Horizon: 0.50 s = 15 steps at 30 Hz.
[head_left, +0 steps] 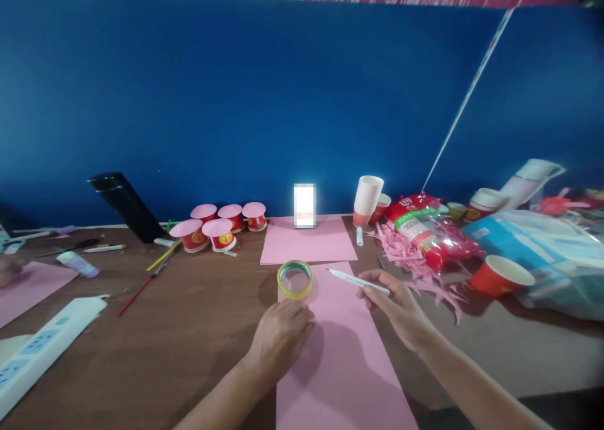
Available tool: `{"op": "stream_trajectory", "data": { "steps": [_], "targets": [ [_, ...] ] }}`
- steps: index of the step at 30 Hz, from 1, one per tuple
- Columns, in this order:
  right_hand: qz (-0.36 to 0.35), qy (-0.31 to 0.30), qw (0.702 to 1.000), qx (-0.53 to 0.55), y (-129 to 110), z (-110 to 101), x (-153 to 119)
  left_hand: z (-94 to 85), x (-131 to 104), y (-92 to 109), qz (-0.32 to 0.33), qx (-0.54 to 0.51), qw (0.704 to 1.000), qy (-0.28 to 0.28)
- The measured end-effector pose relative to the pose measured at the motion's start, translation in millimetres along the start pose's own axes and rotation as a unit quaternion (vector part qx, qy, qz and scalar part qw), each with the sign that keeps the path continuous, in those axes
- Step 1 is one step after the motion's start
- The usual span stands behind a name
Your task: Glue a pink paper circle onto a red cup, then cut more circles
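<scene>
My right hand grips a white marker pen between thumb and fingers. The pen's reddish tip points left, above a long pink sheet of paper. My left hand is closed at the near edge of a yellow roll of tape, which overlaps the sheet's far left corner. Its fingertips are hidden, so the exact grip on the roll does not show. Farther back, more pink paper lies flat against the blue wall.
Several red cups with pink tops stand back left, beside a leaning black flask. Left lies a white power strip; another person's hand is at the edge. Right are stacked paper cups, pink shreds, a red packet and an orange cup.
</scene>
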State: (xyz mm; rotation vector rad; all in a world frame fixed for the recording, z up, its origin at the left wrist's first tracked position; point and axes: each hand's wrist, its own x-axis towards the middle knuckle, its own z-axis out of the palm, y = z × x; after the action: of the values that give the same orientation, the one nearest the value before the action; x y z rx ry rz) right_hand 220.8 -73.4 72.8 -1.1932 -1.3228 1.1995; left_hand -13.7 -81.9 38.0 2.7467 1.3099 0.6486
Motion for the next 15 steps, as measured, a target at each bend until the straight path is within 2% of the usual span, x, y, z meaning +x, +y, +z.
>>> {"op": "stream_trajectory", "data": {
  "steps": [3,6,10,15],
  "targets": [
    [0.003,0.024,0.999,0.028,9,6,-3,-0.6,2,-15,-0.041,0.019,0.995,0.09],
    [0.011,0.037,0.998,0.045,27,14,-7,-1.0,7,-26,-0.055,0.035,0.99,0.127],
    [0.027,0.063,0.996,0.058,47,18,-11,0.7,10,-22,-0.053,0.038,0.989,0.129],
    [0.035,0.077,0.995,0.053,47,10,-13,6.5,15,-8,-0.047,0.044,0.991,0.116]
  ]
}}
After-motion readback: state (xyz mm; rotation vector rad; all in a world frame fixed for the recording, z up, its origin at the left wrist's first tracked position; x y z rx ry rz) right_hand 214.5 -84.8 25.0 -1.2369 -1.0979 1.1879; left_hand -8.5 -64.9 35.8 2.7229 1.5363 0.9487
